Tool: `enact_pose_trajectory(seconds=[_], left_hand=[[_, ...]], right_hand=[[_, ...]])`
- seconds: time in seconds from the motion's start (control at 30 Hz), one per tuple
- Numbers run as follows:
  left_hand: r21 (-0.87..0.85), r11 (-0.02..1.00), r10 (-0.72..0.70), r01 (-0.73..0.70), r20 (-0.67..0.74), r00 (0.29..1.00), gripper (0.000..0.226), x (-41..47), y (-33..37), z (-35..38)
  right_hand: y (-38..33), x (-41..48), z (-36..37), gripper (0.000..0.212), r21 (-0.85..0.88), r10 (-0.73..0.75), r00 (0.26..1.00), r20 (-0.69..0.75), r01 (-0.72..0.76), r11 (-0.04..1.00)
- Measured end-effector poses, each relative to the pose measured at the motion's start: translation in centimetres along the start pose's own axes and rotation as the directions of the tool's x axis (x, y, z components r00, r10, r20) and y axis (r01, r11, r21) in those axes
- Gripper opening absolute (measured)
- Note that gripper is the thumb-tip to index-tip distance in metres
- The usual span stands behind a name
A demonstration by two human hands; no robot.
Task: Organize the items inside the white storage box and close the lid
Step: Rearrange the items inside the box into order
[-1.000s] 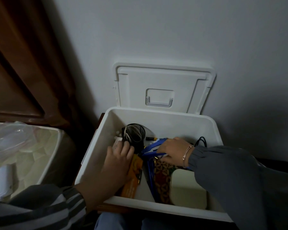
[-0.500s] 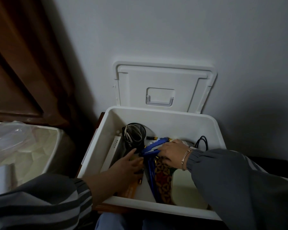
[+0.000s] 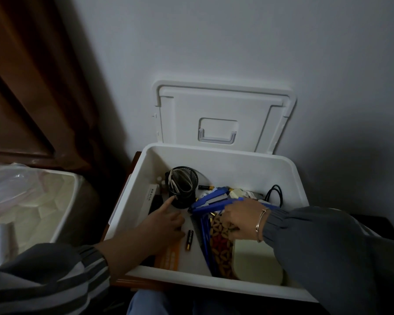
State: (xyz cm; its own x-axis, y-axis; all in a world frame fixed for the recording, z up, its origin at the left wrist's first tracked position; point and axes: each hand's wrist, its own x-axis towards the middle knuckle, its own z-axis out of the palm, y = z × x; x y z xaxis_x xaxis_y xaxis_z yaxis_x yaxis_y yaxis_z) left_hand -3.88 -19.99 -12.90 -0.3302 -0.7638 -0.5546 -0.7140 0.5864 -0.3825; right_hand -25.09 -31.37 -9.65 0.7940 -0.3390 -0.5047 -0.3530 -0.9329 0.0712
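Inside the open box [image 3: 214, 155], near its left wall, the left hand [image 3: 162, 226] points one finger against the mesh cup [image 3: 183, 187], holding nothing. A battery [image 3: 189, 240] lies just right. The right hand [image 3: 239, 220] grips blue tools [image 3: 212, 202]. The lid [image 3: 223, 117] stands against the wall.

Smooth, seemingly plastic box [image 3: 280, 178]

No text could be read. A white flat box [image 3: 151, 199] just beyond the left hand [image 3: 166, 226] carried a line of small dark characters along its edge, too small to make out. The orange packet [image 3: 168, 258] under that hand's wrist bore pale print, blurred. The battery [image 3: 189, 240] between both hands showed no legible marking.
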Motion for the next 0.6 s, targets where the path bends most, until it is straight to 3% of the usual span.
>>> enact_pose_trajectory(seconds=[0.1,0.2,0.33,0.43,0.6], left_hand=[[-0.024,1.0,-0.003,0.002,-0.031,1.0,0.069,-0.1,-0.1,0.1],[0.012,0.999,0.049,-0.049,-0.027,0.998,0.068,0.5,0.2,-0.4],[0.064,0.993,0.1,-0.099,0.0,0.995,0.058,1.5,0.7,-1.0],[0.128,0.983,0.133,-0.132,0.005,0.991,0.064,1.6,0.6,-0.8],[0.064,0.988,0.145,-0.141,-0.065,0.987,0.062,1.1,0.1,-0.5]], right_hand=[[-0.5,-1.4,0.5,0.055,-0.014,0.029,0.977,0.21,-0.027,1.0],[-0.9,-1.8,1.2,0.069,-0.071,0.033,0.949,0.314,-0.012,0.997],[-1.3,-1.2,1.6,0.08,-0.159,0.05,0.945,0.322,0.002,0.987],[-0.9,-1.0,1.4,0.081,-0.178,0.03,0.957,0.29,0.023,0.984],[0.6,-2.1,0.3,0.071,-0.053,0.014,0.96,0.281,0.001,0.999]])
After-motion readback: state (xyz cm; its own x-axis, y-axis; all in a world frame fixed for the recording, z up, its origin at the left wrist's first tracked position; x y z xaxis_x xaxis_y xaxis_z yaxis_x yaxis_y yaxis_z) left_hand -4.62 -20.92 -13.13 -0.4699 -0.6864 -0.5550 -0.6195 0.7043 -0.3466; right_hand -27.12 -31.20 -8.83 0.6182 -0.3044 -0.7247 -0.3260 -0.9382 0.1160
